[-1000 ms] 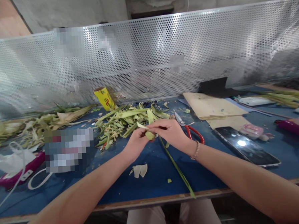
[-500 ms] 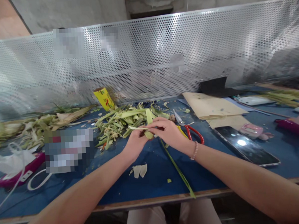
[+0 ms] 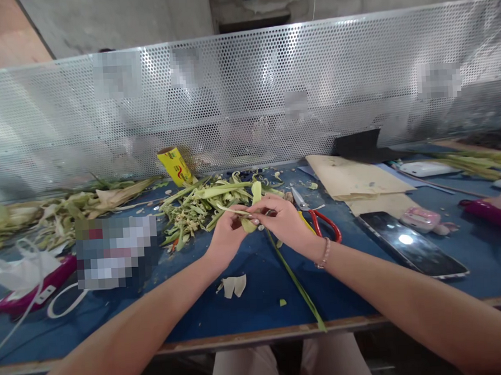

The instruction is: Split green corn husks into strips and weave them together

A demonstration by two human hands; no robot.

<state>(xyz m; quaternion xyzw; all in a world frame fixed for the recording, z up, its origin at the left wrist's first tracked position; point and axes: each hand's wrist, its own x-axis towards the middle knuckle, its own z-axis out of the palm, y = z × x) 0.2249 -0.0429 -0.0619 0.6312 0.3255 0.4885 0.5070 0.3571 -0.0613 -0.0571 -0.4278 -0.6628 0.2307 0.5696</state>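
My left hand [image 3: 227, 237] and my right hand [image 3: 286, 222] meet over the middle of the blue table. Between their fingertips they pinch a pale green husk-like leaf strip [image 3: 256, 191], one end of which stands up above the fingers. A thin pale strip crosses the left fingers, and a folded bit shows below; the fingers partly hide where the pieces join. From beneath my right hand a long green stem [image 3: 296, 283] runs to the table's front edge. Just beyond the hands lies a heap of green plant strips [image 3: 193, 213]. Scissors [image 3: 326, 225] with red and yellow handles rest right of my right hand.
A yellow tube [image 3: 176, 166] leans behind the heap. Torn white scraps [image 3: 234, 286] lie in front. Rightward are a phone [image 3: 413, 243], a pink case [image 3: 420, 219] and brown paper [image 3: 357, 176]. Cables and a blurred-out object are leftward. A perforated metal screen [image 3: 245, 92] stands behind.
The upright end of the strip has tilted slightly to the right. The thin pale strip now sits closer along my left fingers. Both hands stay in nearly the same place.
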